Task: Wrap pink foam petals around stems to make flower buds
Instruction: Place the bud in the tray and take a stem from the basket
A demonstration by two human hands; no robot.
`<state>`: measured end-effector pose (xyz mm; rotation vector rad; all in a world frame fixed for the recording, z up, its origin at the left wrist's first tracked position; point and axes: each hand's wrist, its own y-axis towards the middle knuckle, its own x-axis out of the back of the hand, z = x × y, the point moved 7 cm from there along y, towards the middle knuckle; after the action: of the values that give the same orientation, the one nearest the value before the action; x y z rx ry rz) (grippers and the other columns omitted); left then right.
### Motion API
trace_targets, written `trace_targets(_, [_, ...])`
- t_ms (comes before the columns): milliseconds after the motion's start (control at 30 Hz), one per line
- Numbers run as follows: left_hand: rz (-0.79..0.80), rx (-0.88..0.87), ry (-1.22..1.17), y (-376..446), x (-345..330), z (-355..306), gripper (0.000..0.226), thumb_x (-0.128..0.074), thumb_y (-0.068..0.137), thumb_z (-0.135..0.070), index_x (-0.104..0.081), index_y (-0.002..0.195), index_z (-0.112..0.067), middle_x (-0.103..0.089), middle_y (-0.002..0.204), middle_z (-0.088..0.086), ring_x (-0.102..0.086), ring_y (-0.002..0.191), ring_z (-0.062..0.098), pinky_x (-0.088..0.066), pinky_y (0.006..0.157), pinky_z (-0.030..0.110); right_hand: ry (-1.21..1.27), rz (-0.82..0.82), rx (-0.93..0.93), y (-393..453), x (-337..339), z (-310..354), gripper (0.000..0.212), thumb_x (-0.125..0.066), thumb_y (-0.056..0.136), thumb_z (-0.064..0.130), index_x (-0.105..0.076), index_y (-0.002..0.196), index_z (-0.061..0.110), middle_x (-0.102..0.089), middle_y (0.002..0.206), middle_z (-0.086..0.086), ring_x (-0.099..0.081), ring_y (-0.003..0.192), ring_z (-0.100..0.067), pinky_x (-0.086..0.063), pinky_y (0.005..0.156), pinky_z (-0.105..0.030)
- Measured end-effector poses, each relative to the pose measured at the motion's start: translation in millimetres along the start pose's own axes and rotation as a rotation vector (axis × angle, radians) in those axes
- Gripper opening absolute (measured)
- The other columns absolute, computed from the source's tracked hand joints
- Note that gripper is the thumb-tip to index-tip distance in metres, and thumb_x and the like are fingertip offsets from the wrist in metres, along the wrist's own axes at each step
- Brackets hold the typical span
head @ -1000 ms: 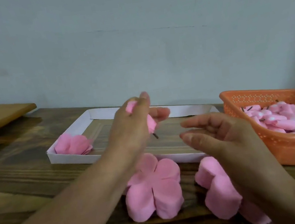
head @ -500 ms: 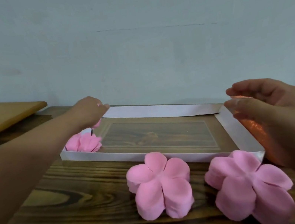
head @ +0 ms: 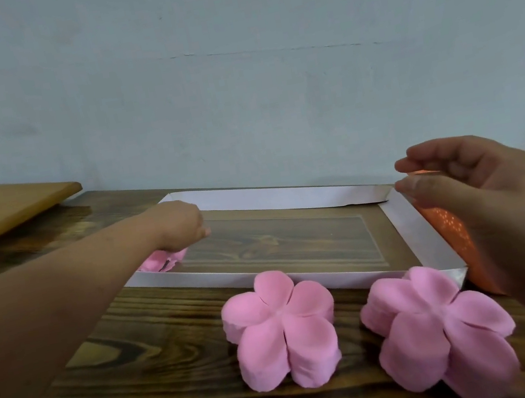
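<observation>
A few finished pink foam buds [head: 164,261] were seen gathered in the left corner of the shallow white paper tray [head: 292,195] under the left hand [head: 179,225], whose grip could not be told, while two stacks of pink five-lobed foam petals [head: 281,331] lay unwrapped by the table's near edge and the right hand [head: 469,178] hovered loosely curled, holding nothing.

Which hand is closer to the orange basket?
The right hand: it hovers over the basket's near corner. The left hand is across the white tray, over its far left corner.

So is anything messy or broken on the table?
Nothing looks spilled or broken. The two petal stacks sit neatly in front of the white paper tray. Only the tray's far right corner looks a little bent and gappy.
</observation>
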<state>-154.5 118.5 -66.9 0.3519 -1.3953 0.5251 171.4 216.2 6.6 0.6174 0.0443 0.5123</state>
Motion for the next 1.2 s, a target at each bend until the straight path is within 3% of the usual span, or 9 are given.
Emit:
trace_targets(233, [0.076,0.014,0.028,2,-24,6,0.039,-0.041,0.100,-0.038,-0.056,0.072,-0.015,-0.068,0.081,0.010,-0.056,0.073,0.021,-0.046,0.073,0.031,-0.016,0.009,-0.005,-1,-1,1,0.025,-0.069,0.078,0.005,-0.065,0.094,0.023,-0.073,0.092,0.007,-0.069,0.086,-0.008,-0.053,0.073,-0.014])
trace_targets(333, [0.058,0.013,0.067,4,-22,7,0.039,-0.041,0.099,-0.037,-0.062,0.078,-0.011,-0.061,0.074,0.004,-0.056,0.075,0.021,-0.045,0.071,0.030,-0.038,0.010,-0.014,0,0,-1,0.025,-0.070,0.078,0.006,-0.065,0.095,0.024,-0.073,0.092,0.007,-0.069,0.087,-0.008,-0.054,0.077,-0.017])
trace_targets(500, [0.086,0.025,0.124,6,-31,7,0.028,-0.040,0.100,-0.032,-0.059,0.093,-0.013,-0.061,0.091,0.005,-0.058,0.087,0.022,-0.047,0.076,0.032,-0.046,0.011,-0.014,1,1,0,0.024,-0.069,0.078,0.006,-0.065,0.092,0.025,-0.073,0.092,0.009,-0.069,0.087,-0.009,-0.054,0.077,-0.018])
trace_targets(767, [0.042,0.013,0.126,12,-35,6,0.024,-0.042,0.098,-0.039,-0.049,0.081,-0.024,-0.051,0.079,-0.004,-0.052,0.083,0.016,-0.040,0.072,0.029,-0.041,-0.043,-0.017,4,9,4,0.024,-0.070,0.078,0.005,-0.066,0.094,0.021,-0.074,0.088,0.008,-0.069,0.083,-0.006,-0.052,0.072,-0.012])
trace_targets(900, [0.077,-0.012,0.245,8,-38,2,0.018,-0.043,0.098,-0.022,-0.060,0.104,-0.018,-0.060,0.105,0.003,-0.057,0.095,0.021,-0.044,0.072,0.031,-0.050,-0.060,-0.022,6,12,5,0.023,-0.070,0.077,0.004,-0.067,0.094,0.019,-0.073,0.089,0.005,-0.069,0.084,-0.008,-0.053,0.075,-0.016])
trace_targets(1033, [0.104,0.044,0.290,5,-39,-3,0.025,-0.046,0.094,-0.010,-0.053,0.117,-0.016,-0.061,0.111,0.005,-0.051,0.085,0.018,-0.036,0.060,0.027,-0.053,-0.074,-0.001,7,16,8,0.021,-0.070,0.077,0.005,-0.068,0.092,0.020,-0.074,0.086,0.005,-0.069,0.081,-0.007,-0.054,0.074,-0.018])
trace_targets(1100, [0.099,0.048,0.277,5,-37,-6,0.028,-0.046,0.094,-0.011,-0.050,0.121,-0.016,-0.061,0.114,0.005,-0.049,0.084,0.018,-0.035,0.061,0.027,-0.085,-0.083,0.015,9,21,7,0.017,-0.074,0.074,0.012,-0.069,0.084,0.025,-0.073,0.084,0.010,-0.068,0.075,-0.004,-0.054,0.069,-0.015])
trace_targets(1200, [0.101,0.058,0.274,4,-36,-7,0.029,-0.044,0.096,-0.012,-0.047,0.124,-0.016,-0.061,0.115,0.005,-0.048,0.085,0.018,-0.038,0.067,0.029,-0.185,-0.112,0.009,20,40,2,0.016,-0.073,0.062,0.033,-0.071,0.079,0.034,-0.072,0.083,0.015,-0.067,0.073,-0.004,-0.054,0.068,-0.027])
